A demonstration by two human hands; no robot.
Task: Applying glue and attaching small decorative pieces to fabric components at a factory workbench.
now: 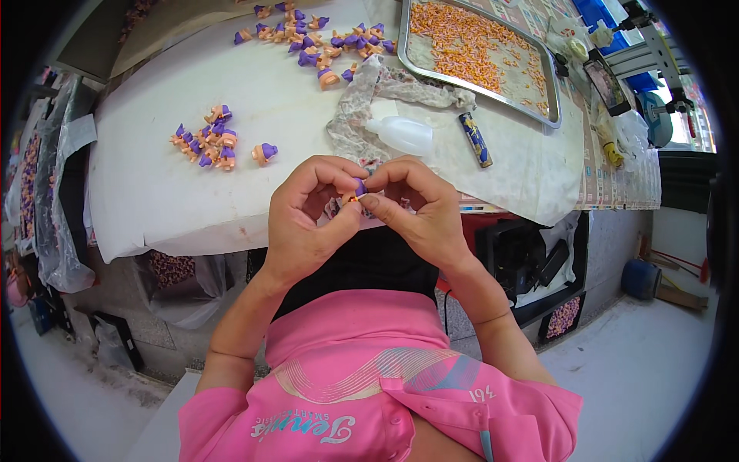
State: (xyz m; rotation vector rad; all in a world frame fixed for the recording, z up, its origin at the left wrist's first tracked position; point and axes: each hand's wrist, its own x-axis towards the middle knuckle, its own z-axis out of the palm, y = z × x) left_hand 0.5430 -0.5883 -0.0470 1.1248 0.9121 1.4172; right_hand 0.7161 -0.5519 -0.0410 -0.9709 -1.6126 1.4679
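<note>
Close in front of my body, over the table's near edge, both hands meet at a small toy doll head (359,187) with purple hair. My left hand (312,208) is closed, pinching it between thumb and fingers. From the other side my right hand (416,202) is also closed, its thumb and forefinger pressed to the head. A tiny orange-and-white bit shows between the thumbs, partly covered. Left of my hands lies a loose doll head (264,153), beside a small pile of doll heads (208,138), peach-coloured with purple hair.
More purple-haired heads (323,48) lie scattered at the back. A metal tray (556,104) of tiny orange pieces sits far right. Nearer are a crumpled cloth (350,108), a white plastic bottle (404,135) and a dark blue tube (475,140). A phone (606,82) hangs on a stand at right.
</note>
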